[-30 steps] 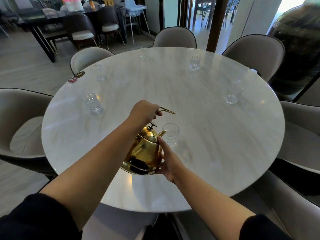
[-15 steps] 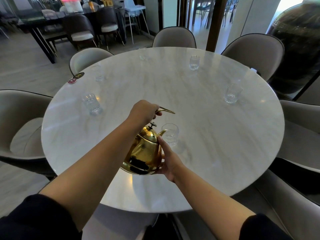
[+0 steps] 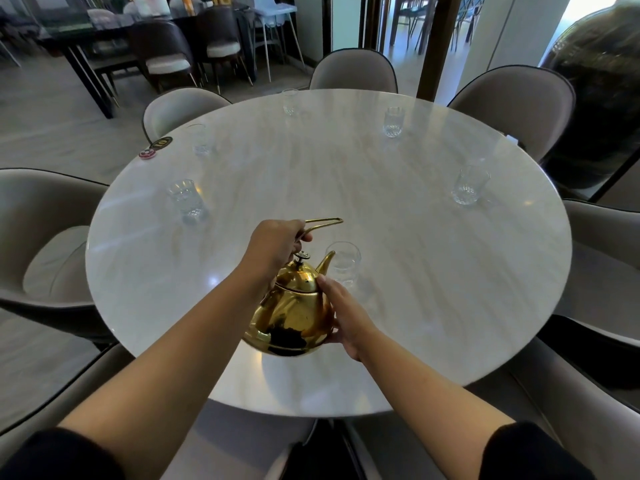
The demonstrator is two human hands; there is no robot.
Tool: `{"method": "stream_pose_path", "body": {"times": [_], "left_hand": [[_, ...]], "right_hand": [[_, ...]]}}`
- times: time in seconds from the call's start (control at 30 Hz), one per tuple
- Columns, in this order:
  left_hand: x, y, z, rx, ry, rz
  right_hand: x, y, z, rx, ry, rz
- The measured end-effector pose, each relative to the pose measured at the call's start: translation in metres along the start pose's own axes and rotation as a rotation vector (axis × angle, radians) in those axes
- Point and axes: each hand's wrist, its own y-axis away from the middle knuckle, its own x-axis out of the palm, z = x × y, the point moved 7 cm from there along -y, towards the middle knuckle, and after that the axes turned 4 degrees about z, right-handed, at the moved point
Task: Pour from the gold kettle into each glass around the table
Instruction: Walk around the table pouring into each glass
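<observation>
Gold kettle (image 3: 294, 313) less tilted than before, spout beside glass (image 3: 343, 263).

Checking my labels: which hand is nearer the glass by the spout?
Right. The right hand steadies the kettle just below the glass; the left hand grips the handle, farther left.

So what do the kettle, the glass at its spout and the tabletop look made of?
Kettle: polished gold-toned metal, mirror reflections on its body. Glass at its spout: clear, likely glass; the table shows through it. Tabletop: glossy pale veined surface, marble or a lookalike.
</observation>
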Motion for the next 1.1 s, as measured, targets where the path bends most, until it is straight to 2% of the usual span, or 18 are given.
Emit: {"method": "stream_pose_path", "body": {"times": [0.4,0.57,0.7,0.93,1.1], "left_hand": [[-0.012,0.038,0.046,0.019,0.348,-0.092],[-0.006,0.07,0.043,0.085,0.337,-0.067],[0.011,0.104,0.03,0.12,0.328,0.015],[0.066,0.16,0.031,0.126,0.239,0.354],[0.111,0.192,0.04,0.103,0.194,0.433]], "right_hand": [[-0.014,0.017,0.007,-0.157,0.245,-0.096],[-0.016,0.051,0.004,-0.247,0.255,-0.134],[-0.023,0.09,-0.006,-0.278,0.245,-0.168],[-0.055,0.168,-0.044,-0.328,0.125,-0.266],[-0.089,0.22,-0.072,-0.326,0.07,-0.342]]}}
